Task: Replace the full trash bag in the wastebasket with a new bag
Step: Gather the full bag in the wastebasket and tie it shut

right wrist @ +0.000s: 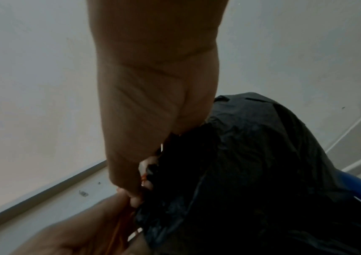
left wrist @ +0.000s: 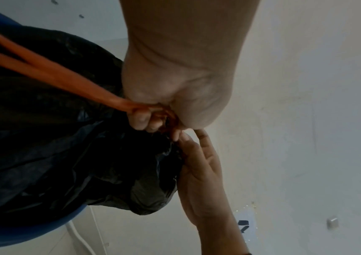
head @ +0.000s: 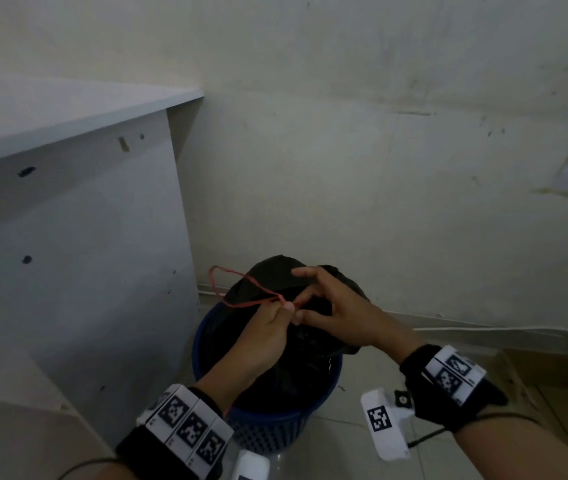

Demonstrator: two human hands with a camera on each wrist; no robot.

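Note:
A blue mesh wastebasket [head: 268, 424] stands on the floor against the wall and holds a full black trash bag [head: 275, 275] that bulges above its rim. A red drawstring [head: 227, 289] loops out of the bag's top to the left. My left hand [head: 284, 308] pinches the drawstring where the loop closes; the left wrist view shows the left hand [left wrist: 151, 119] curled round the drawstring [left wrist: 44, 69]. My right hand [head: 301, 306] meets it from the right and pinches the string over the bag's neck, index finger stretched out. In the right wrist view the bag [right wrist: 251, 172] hides the fingertips.
A white desk side panel [head: 68, 254] stands close to the basket's left. The wall is right behind it, with a white cable [head: 483, 329] along the baseboard. A cardboard box [head: 552, 393] sits on the tiled floor at the right.

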